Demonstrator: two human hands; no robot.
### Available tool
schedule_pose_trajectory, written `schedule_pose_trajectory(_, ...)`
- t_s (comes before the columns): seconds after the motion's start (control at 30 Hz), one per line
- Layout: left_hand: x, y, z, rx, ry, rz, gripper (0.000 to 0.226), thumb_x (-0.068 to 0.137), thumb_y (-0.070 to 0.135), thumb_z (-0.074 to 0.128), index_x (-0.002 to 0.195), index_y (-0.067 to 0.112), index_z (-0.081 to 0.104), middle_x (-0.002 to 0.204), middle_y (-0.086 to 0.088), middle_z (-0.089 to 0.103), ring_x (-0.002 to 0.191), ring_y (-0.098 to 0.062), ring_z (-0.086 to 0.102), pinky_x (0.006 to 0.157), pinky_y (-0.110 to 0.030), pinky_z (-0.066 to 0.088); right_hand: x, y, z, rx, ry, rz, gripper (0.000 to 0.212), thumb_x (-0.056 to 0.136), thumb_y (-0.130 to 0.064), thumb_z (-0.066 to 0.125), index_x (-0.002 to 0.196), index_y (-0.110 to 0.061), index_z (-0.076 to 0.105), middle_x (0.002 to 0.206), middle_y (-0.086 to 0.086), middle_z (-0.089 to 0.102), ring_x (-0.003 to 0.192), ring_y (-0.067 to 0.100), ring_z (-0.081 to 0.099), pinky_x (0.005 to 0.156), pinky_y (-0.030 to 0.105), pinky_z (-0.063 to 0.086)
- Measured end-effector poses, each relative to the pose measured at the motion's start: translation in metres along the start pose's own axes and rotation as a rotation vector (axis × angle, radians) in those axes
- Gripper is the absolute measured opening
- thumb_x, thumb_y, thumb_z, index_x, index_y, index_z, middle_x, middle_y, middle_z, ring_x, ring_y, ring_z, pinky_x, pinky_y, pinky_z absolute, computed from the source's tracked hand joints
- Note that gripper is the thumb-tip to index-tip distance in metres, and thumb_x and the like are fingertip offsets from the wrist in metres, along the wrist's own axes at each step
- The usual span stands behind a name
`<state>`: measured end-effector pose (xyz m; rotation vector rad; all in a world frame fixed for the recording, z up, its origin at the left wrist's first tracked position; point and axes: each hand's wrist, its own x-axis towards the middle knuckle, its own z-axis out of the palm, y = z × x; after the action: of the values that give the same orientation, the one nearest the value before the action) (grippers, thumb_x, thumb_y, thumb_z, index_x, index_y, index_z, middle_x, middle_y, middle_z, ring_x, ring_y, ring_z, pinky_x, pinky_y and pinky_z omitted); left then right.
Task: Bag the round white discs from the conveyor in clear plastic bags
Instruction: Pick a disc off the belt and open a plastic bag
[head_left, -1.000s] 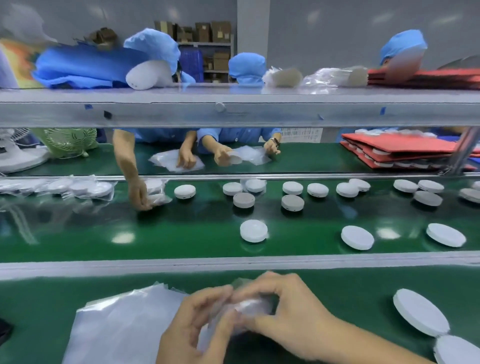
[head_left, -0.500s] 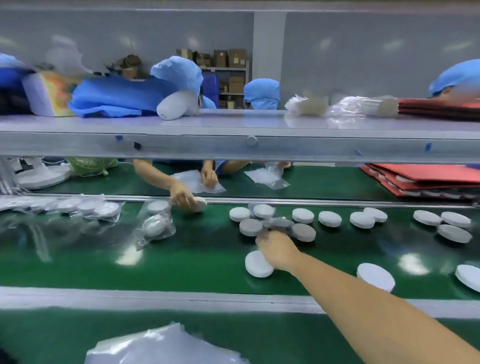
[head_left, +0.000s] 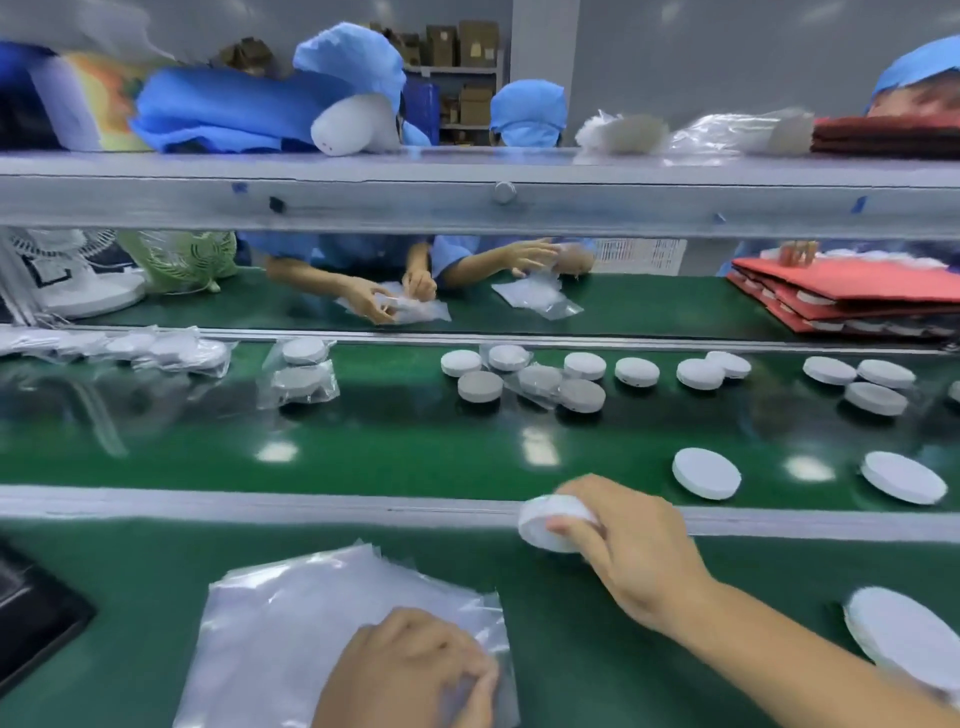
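Back from the belt (head_left: 363, 441), right hand (head_left: 634, 561) grips a disc (head_left: 540, 525); left hand (head_left: 410, 675) pinches bags (head_left: 291, 623) on green bench (head_left: 130, 561).

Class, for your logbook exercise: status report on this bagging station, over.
Right hand grips white disc. Left hand pinches bag stack. Nothing between disc and bags.

A: Behind the grey metal shelf beam (head_left: 467, 202)?
B: Shoulders of the blue-sleeved workers (head_left: 332, 247), hidden.
A: Well below the beam, nearer?
B: Round white disc (head_left: 540, 525), half covered by the gripping right hand (head_left: 634, 551), smeared by motion. Left hand (head_left: 410, 675) cropped at the bottom edge, fingertips (head_left: 480, 680) blurred on the stack of clear plastic bags (head_left: 291, 634); cannot tell whether pinching.
A: Far below the beam, leftmost?
B: Flat black object (head_left: 31, 613), cropped, unidentifiable.
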<state>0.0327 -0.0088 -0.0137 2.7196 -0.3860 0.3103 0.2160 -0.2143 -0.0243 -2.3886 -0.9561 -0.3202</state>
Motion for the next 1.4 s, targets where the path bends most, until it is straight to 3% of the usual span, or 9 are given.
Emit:
schedule_pose_trajectory(0.03, 0.003, 0.008, 0.0, -0.043, 0.134, -0.193, 0.031, 0.069, 0.059, 0.049, 0.077, 0.044, 0.074, 0.083, 0.028, 0.066, 0.087, 0.006, 0.053, 0.076, -0.018, 0.049, -0.019, -0.005, -0.012, 0.05, 0.03, -0.1, 0.048, 0.092, -0.081, 0.035, 0.11, -0.044, 0.058, 0.102, -0.027, 0.062, 0.083, -0.001, 0.058, 0.069, 0.02, 0.044)
schedule_pose_trajectory(0.13, -0.004, 0.018, 0.03, -0.257, 0.333, -0.273, 0.015, 0.07, 0.061, 0.057, 0.075, 0.056, 0.071, 0.081, 0.043, 0.063, 0.093, 0.015, 0.057, 0.078, -0.009, 0.045, -0.055, -0.018, -0.032, 0.033, 0.103, -0.402, 0.033, 0.093, -0.069, 0.057, 0.113, -0.043, 0.064, 0.11, -0.028, 0.066, 0.087, -0.003, 0.065, 0.062, 0.023, 0.051)
schedule_pose_trajectory(0.33, 0.0, 0.032, 0.03, -0.521, 0.361, -0.441, 0.029, 0.08, 0.025, 0.077, 0.083, 0.053, 0.074, 0.079, 0.026, 0.073, 0.082, 0.004, 0.068, 0.073, -0.005, 0.047, -0.071, -0.035, -0.035, 0.116, 0.178, -0.524, 0.037, 0.087, -0.064, 0.069, 0.099, -0.031, 0.08, 0.107, -0.019, 0.073, 0.084, 0.0, 0.068, 0.052, 0.024, 0.046)
schedule_pose_trajectory(0.57, -0.001, 0.033, 0.029, -0.694, 0.398, -0.336, 0.015, 0.083, 0.035, 0.075, 0.096, 0.042, 0.079, 0.099, 0.016, 0.077, 0.098, -0.005, 0.072, 0.085, -0.013, 0.052, -0.069, -0.042, -0.037, 0.257, 0.155, -0.47, 0.035, 0.09, -0.062, 0.067, 0.102, -0.032, 0.079, 0.11, -0.023, 0.073, 0.1, -0.006, 0.069, 0.061, 0.026, 0.053)
schedule_pose_trajectory(0.77, -0.006, 0.035, 0.044, -0.998, 0.254, -0.318, 0.066, 0.06, 0.058, 0.088, 0.12, 0.035, 0.072, 0.127, 0.008, 0.069, 0.121, -0.018, 0.064, 0.106, -0.052, 0.048, -0.073, -0.049, -0.031, 0.608, 0.179, -0.169, 0.038, 0.089, -0.07, 0.06, 0.106, -0.038, 0.071, 0.096, -0.024, 0.074, 0.082, 0.005, 0.072, 0.07, 0.024, 0.057)
schedule_pose_trajectory(0.97, 0.018, 0.052, 0.048, -1.035, 0.368, -0.3, 0.069, 0.057, 0.037, 0.084, 0.12, 0.053, 0.062, 0.117, 0.007, 0.072, 0.109, -0.014, 0.07, 0.086, -0.021, 0.055, -0.073, -0.059, -0.02, 0.61, 0.191, -0.05, 0.048, 0.091, -0.078, 0.046, 0.124, -0.048, 0.065, 0.11, -0.023, 0.07, 0.099, 0.01, 0.068, 0.085, 0.026, 0.053)
schedule_pose_trajectory(1.1, 0.027, 0.058, 0.046, -0.946, 0.583, -0.33, 0.034, 0.066, 0.038, 0.075, 0.099, 0.045, 0.071, 0.1, 0.009, 0.075, 0.086, -0.008, 0.072, 0.073, -0.01, 0.051, -0.071, -0.058, -0.022, 0.702, -0.168, 0.045, 0.057, 0.081, -0.077, 0.062, 0.135, -0.069, 0.047, 0.143, -0.034, 0.043, 0.138, -0.001, 0.043, 0.111, 0.015, 0.036)
schedule_pose_trajectory(1.27, 0.037, 0.054, 0.044, -0.942, 0.784, -0.359, 0.01, 0.078, 0.001, 0.063, 0.07, 0.007, 0.065, 0.076, -0.016, 0.065, 0.069, -0.001, 0.063, 0.068, -0.007, 0.045, -0.064, -0.056, -0.022, 0.831, -0.115, 0.193, 0.034, 0.072, -0.054, 0.081, 0.104, -0.061, 0.072, 0.107, -0.022, 0.076, 0.108, -0.003, 0.069, 0.091, 0.014, 0.052)
schedule_pose_trajectory(1.4, 0.049, 0.044, 0.033, -1.083, 0.721, -0.356, 0.024, 0.078, -0.007, 0.06, 0.057, -0.006, 0.049, 0.058, -0.002, 0.043, 0.049, 0.0, 0.041, 0.052, -0.012, 0.031, -0.056, -0.059, -0.027, 0.839, -0.076, 0.214, 0.028, 0.072, -0.056, 0.08, 0.1, -0.054, 0.077, 0.095, -0.021, 0.077, 0.088, -0.005, 0.07, 0.08, 0.008, 0.046)
